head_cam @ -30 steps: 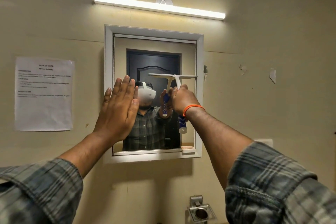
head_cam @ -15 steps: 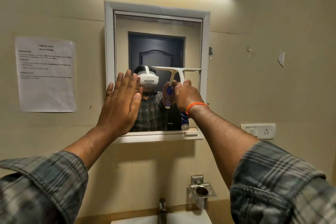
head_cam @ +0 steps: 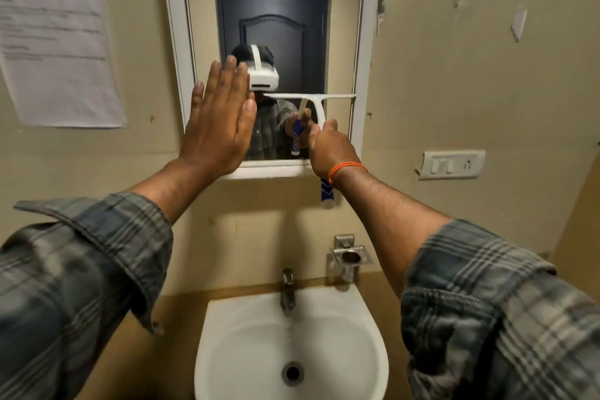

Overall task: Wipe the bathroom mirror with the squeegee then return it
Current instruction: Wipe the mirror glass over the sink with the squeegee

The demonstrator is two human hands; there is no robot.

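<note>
A printed notice (head_cam: pixel 55 49) taped to the wall left of the mirror (head_cam: pixel 341 42) is too blurred to read. The left hand (head_cam: pixel 220 120), fingers straight and together, is raised flat over the mirror's lower-left frame. The right hand (head_cam: pixel 329 148) grips the blue-and-white handle of the squeegee (head_cam: pixel 310 97), its white blade level across the lower glass, its right end at the frame. Below hangs a white sink (head_cam: pixel 373 351) with a tap (head_cam: pixel 287 292).

Squeegee (head_cam: pixel 311 96) on mirror (head_cam: pixel 337 42) (right-hand (head_cam: pixel 331 148) grip)
</note>
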